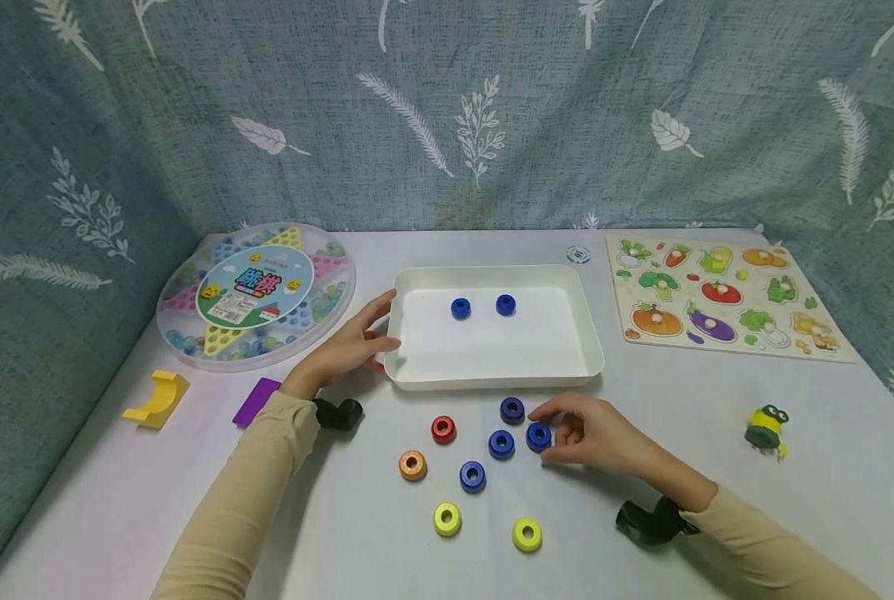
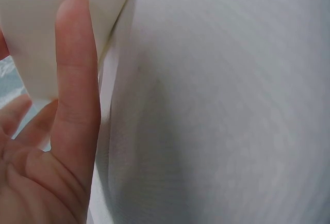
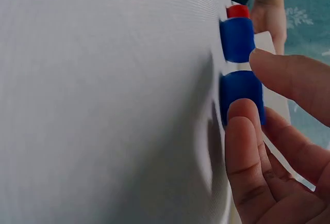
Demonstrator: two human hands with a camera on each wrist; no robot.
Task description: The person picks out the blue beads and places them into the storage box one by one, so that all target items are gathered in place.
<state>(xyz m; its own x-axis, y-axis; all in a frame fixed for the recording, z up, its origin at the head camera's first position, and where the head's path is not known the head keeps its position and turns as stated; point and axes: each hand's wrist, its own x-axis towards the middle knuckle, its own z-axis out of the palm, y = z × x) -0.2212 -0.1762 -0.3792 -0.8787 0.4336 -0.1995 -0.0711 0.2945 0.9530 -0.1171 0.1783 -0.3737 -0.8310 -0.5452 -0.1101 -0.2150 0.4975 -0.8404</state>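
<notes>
A white tray [image 1: 499, 367] holds two blue rings [image 1: 461, 309]. My left hand [image 1: 352, 346] rests against the tray's left side; its straight thumb [image 2: 77, 64] lies along the outer wall. On the table before the tray, my right hand [image 1: 596, 433] has thumb and index finger on either side of a blue ring [image 1: 539, 447], apparently loosely; some fingers are folded behind. Beside that ring lie another blue ring [image 1: 501, 455] and a dark purple one [image 1: 512, 419]. Nearer lies one more blue ring [image 1: 472, 487].
A red ring [image 1: 443, 440], an orange ring [image 1: 412, 475] and two yellow rings [image 1: 447, 530] lie in front. At the back left is a round marble game board [image 1: 255, 292], near a yellow block [image 1: 157, 400] and purple block [image 1: 256, 402]. A vegetable puzzle [image 1: 724, 300] and small toy figure [image 1: 766, 429] lie right.
</notes>
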